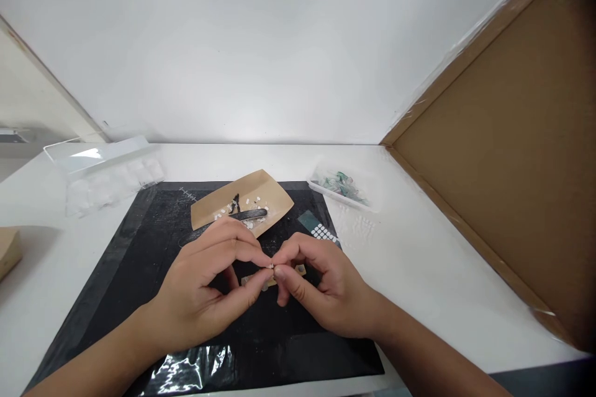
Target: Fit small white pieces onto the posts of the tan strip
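My left hand (pixel 209 279) and my right hand (pixel 326 279) meet over the black mat (pixel 112 310), thumb and forefinger of each pinched together. Between the fingertips shows a tiny white piece (pixel 272 267), mostly covered and too small to name. Both hands are closed on it. Beneath them lie small tan and clear bits (pixel 300 270), partly hidden by the fingers. Just behind my left hand stands a tan paper tray (pixel 261 186) with white flakes in it and a dark, file-like strip (pixel 251 214) across it.
A card with white oval stickers (pixel 321 231) lies behind my right hand. At the back right is a clear tray of green-and-clear packets (pixel 342 184). An open clear plastic box (pixel 109 180) stands at the back left. A cardboard panel (pixel 503 136) bounds the right side.
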`<state>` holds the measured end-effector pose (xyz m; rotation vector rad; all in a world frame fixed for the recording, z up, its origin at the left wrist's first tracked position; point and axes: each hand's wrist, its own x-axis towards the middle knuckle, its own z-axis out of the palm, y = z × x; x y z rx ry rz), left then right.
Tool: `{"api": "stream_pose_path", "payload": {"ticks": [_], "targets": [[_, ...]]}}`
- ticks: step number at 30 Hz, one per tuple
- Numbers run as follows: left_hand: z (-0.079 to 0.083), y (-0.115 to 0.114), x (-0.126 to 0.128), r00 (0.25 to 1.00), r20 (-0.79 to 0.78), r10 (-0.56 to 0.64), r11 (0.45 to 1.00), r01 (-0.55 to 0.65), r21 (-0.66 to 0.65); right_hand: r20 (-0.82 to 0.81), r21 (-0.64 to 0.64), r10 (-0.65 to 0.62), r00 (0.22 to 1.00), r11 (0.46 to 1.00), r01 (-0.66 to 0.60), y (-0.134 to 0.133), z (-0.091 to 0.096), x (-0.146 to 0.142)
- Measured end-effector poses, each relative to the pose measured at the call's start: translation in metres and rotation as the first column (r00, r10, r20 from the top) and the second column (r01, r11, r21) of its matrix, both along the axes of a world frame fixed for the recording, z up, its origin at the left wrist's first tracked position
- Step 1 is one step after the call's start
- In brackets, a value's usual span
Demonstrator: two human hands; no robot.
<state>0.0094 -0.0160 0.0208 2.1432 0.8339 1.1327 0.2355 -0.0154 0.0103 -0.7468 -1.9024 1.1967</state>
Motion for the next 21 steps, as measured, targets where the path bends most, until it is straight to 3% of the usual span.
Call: {"api": "stream_pose_path", "payload": {"ticks": [4,10,15,21], "targets": [[-0.002,0.001,-0.001,1.000,0.013,-0.004,0.999,0.005,-0.034,0.064,0.126,-0.053,0.997,0.991,0.045,0.001,-0.003,0.001],[0.000,0.001,-0.003,0.999,-0.029,-0.016,1.000,0.016,-0.002,0.057,0.111,-0.029,0.998,0.994,0.023,0.001,-0.004,0.000],[-0.002,0.001,-0.002,0.995,-0.100,0.031,0.989,-0.045,-0.143,-0.011,-0.020,-0.035,0.999,0.999,0.034,-0.003,-0.006,-0.004],[-0.006,0.002,-0.004,0.997,-0.040,0.062,0.976,-0.069,-0.207,-0.125,-0.279,-0.077,0.989,0.960,0.039,-0.007,-0.007,-0.012]]}}
